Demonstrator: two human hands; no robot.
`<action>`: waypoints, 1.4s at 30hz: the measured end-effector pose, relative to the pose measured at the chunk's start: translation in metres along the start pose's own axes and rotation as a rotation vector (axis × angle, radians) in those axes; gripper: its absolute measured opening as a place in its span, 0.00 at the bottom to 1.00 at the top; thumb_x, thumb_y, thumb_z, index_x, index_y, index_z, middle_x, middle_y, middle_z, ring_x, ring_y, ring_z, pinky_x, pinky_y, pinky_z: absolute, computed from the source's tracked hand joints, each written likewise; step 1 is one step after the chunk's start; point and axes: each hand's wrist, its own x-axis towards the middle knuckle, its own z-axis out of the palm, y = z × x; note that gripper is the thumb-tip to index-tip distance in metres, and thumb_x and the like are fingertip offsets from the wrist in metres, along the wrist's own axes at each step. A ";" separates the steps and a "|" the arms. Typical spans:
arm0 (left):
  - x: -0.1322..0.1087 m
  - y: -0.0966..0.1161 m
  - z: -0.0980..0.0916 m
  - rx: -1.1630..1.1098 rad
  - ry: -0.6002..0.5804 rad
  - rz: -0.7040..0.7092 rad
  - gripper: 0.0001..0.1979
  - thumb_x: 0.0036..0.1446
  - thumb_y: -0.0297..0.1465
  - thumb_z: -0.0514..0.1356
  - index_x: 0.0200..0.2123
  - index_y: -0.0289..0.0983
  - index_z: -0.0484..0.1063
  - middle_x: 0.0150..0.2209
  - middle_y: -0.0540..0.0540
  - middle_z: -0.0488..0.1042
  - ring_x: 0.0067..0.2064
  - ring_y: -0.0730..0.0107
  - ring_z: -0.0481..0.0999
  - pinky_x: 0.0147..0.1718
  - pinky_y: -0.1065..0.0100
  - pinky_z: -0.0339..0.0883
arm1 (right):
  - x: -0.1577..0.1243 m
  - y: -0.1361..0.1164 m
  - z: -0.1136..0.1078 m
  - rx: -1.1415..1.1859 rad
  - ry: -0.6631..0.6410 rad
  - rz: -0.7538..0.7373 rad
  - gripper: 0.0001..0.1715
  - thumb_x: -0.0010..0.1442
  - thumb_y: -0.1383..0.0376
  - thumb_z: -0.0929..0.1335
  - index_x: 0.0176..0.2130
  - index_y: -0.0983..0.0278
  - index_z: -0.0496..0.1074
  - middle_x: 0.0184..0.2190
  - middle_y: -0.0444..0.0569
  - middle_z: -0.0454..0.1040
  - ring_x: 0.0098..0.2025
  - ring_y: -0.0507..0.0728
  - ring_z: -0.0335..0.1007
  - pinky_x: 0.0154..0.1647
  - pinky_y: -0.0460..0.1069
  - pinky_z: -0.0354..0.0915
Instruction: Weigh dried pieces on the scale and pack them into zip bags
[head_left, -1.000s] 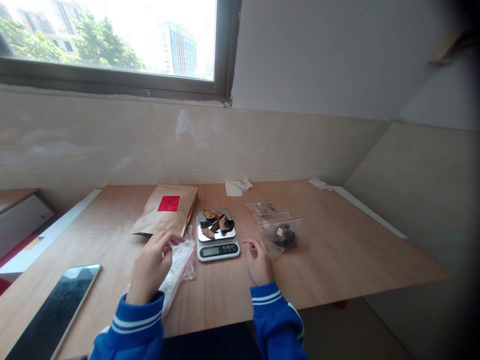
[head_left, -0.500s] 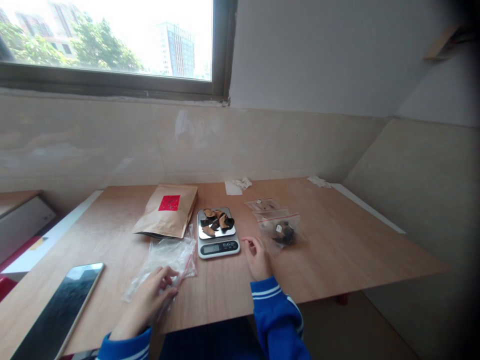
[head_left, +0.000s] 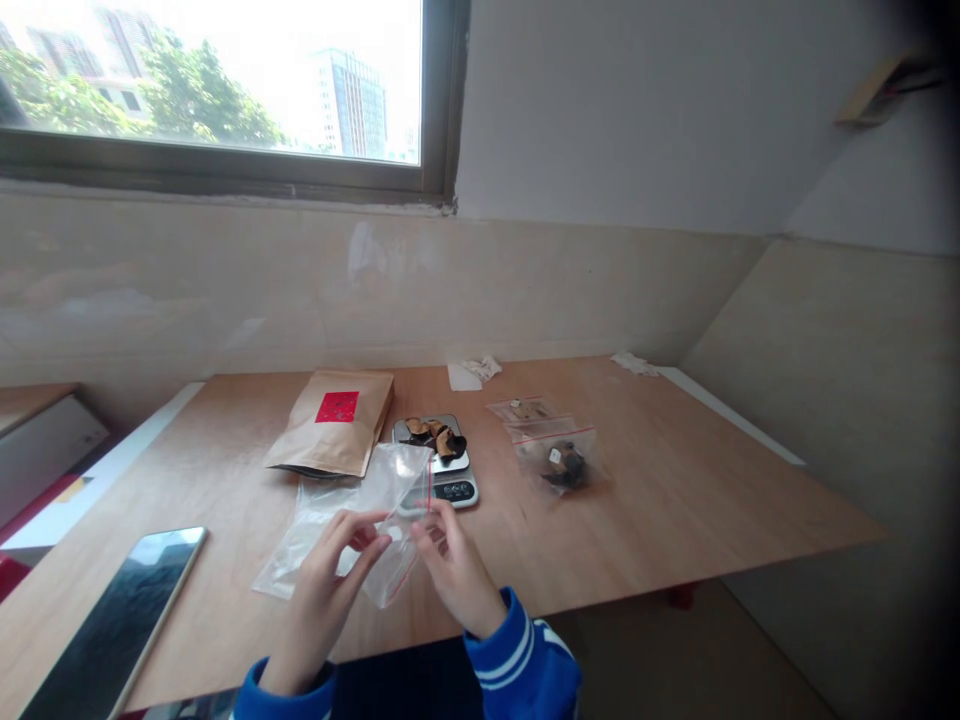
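A clear zip bag [head_left: 397, 470] with a red line along its edge is held up between my two hands, in front of the scale. My left hand [head_left: 337, 560] pinches the bag's side between thumb and fingers. On the other side, my right hand [head_left: 450, 555] has its fingers closed at the red-lined edge. The bag partly covers the digital kitchen scale [head_left: 471, 490], whose metal plate carries several dark-edged dried brown slices [head_left: 442, 440]. More clear plastic bags [head_left: 289, 560] lie flat on the table behind my left hand.
Left of the scale lies a brown paper pouch [head_left: 311, 435] with a red label. A phone [head_left: 120, 620] rests at the table's left. Filled zip bags [head_left: 566, 465] lie on the right, with crumpled tissue [head_left: 484, 368] by the wall.
My left hand has lifted a zip bag from the pile and moved right. My right hand has come left from beside the scale and taken hold of the bag's edge.
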 end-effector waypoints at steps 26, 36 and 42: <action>0.076 -0.049 0.027 0.010 0.943 0.255 0.06 0.57 0.32 0.52 0.29 0.39 0.56 0.42 0.41 0.74 0.47 0.60 0.73 0.47 0.55 0.64 | 0.029 0.003 -0.051 -0.521 0.052 -0.187 0.11 0.62 0.66 0.62 0.42 0.61 0.72 0.42 0.51 0.68 0.48 0.58 0.63 0.51 0.53 0.60; 0.071 -0.074 0.045 -0.110 0.991 0.191 0.02 0.57 0.29 0.49 0.34 0.39 0.54 0.40 0.40 0.74 0.47 0.60 0.74 0.45 0.54 0.66 | 0.146 0.005 -0.027 -1.035 0.044 -0.341 0.08 0.58 0.64 0.68 0.40 0.58 0.75 0.46 0.53 0.65 0.51 0.62 0.58 0.50 0.56 0.58; 0.071 -0.074 0.046 -0.066 0.976 0.151 0.03 0.58 0.31 0.48 0.33 0.39 0.57 0.41 0.40 0.73 0.46 0.61 0.74 0.45 0.55 0.67 | 0.153 0.010 -0.020 -1.145 0.012 -0.347 0.04 0.58 0.64 0.69 0.36 0.59 0.74 0.44 0.52 0.67 0.49 0.61 0.58 0.47 0.54 0.56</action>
